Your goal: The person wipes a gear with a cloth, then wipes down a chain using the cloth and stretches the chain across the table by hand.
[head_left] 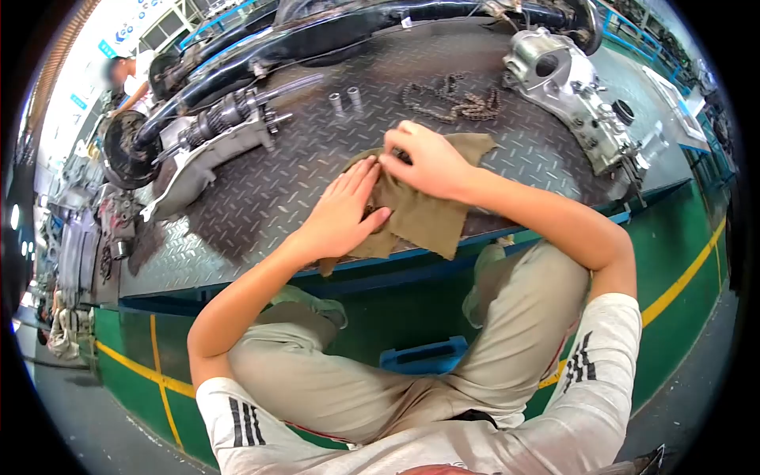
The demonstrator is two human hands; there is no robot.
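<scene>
An olive-brown cloth (431, 222) lies rumpled at the near edge of the metal-topped bench, under both hands. My left hand (342, 214) rests on its left part, fingers stretched out and thumb apart. Close beside it, my right hand (427, 162) has its fingers curled down onto the upper part of the cloth, the fingertips almost meeting those of the left. Something dark shows in the gap under the right fingers and by the left palm; what it is, I cannot tell.
Beyond the hands lie a metal chain (455, 103) and two small metal cylinders (345, 101). A gear shaft in a housing (218, 138) sits at left, a cast metal casing (566, 95) at right. A long black axle (317, 43) spans the back. A person (134, 83) is at far left.
</scene>
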